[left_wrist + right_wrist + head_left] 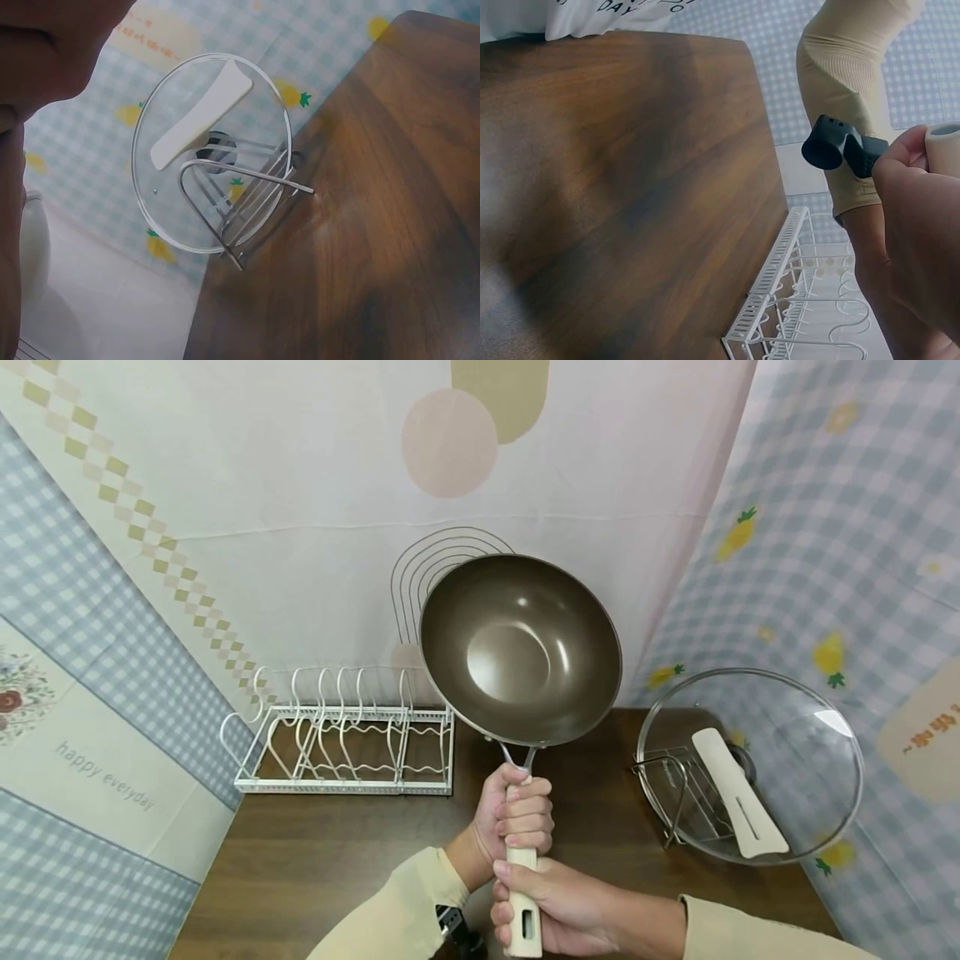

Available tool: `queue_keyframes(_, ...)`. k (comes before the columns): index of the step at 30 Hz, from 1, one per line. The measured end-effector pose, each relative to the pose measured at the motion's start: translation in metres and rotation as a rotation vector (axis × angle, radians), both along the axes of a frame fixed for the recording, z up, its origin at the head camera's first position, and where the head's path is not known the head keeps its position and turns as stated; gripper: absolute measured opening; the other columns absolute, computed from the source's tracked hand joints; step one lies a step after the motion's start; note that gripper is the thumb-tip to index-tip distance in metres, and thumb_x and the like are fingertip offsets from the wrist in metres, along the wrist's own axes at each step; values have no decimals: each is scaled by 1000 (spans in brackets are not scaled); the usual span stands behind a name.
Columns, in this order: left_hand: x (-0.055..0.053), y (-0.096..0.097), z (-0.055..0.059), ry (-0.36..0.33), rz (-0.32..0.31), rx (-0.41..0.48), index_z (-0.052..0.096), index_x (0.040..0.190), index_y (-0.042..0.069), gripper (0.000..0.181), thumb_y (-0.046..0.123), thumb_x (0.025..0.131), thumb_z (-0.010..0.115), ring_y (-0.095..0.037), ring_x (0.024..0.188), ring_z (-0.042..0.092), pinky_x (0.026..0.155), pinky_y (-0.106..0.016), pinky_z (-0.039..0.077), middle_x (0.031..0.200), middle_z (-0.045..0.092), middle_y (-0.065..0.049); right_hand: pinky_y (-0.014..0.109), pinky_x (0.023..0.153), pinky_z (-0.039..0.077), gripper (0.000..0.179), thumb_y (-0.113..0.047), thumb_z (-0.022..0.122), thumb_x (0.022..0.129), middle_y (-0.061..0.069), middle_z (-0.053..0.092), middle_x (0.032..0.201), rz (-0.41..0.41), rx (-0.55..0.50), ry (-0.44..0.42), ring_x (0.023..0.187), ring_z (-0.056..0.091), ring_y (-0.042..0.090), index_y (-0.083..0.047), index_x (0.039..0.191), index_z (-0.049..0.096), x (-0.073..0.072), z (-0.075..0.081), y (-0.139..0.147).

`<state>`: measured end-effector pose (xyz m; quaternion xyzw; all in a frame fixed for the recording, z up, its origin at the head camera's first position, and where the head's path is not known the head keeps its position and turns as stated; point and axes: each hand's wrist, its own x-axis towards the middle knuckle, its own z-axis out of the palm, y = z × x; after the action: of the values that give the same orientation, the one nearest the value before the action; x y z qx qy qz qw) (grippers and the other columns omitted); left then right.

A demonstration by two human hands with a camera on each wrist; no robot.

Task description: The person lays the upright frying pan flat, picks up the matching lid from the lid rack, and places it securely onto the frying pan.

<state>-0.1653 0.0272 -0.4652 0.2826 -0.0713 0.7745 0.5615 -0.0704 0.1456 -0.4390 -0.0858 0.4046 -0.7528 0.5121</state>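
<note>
A deep brown frying pan (517, 652) is held up above the table, its inside facing the head camera and its cream handle (522, 893) pointing down toward the person. The left hand (519, 814) grips the upper part of the handle, close below the pan's metal neck. Lower down, the right hand (551, 902) wraps round the handle near its end, just above the slot. In the right wrist view the right hand (922, 225) shows beside the handle's end (945, 150). Only a dark part of the left hand (56, 60) shows in the left wrist view.
On the left of the wooden table (337, 860) stands a white wire rack (345, 787) with several upright loops. A glass lid (810, 752) with a cream handle (738, 793) leans in a small metal stand (678, 802) on the right. Patterned cloths (300, 527) hang round the table.
</note>
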Motion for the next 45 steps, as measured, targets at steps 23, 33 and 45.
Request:
queue_keyframes(23, 3, 0, -1, -83, -44, 61, 33, 61, 21, 34, 30, 90, 49, -2, 30, 29, 38, -17, 31, 37, 29, 12, 29, 86, 51, 19, -24, 42, 108, -1, 53, 90, -44, -68, 5, 85, 57, 12, -8, 102, 50, 3, 4, -2)
queue_keyframes(33, 0, 0, -1, -83, -39, 48, 33, 61, 20, 35, 29, 90, 49, -2, 30, 28, 37, -18, 30, 37, 28, 11, 36, 88, 55, 27, -31, 42, 107, 5, 63, 94, 4, 21, 73, 92, 66, 18, -8, 101, 55, 2, 4, 3)
queue_keyframes(45, 1, -3, -2, -120, -42, 42, 34, 60, 21, 34, 28, 89, 50, -2, 29, 28, 38, -18, 31, 37, 29, 12, 30, 80, 57, 39, -34, 34, 109, 10, 68, 101, 176, 80, 200, 93, 68, 21, 0, 115, 52, -6, 7, 22)
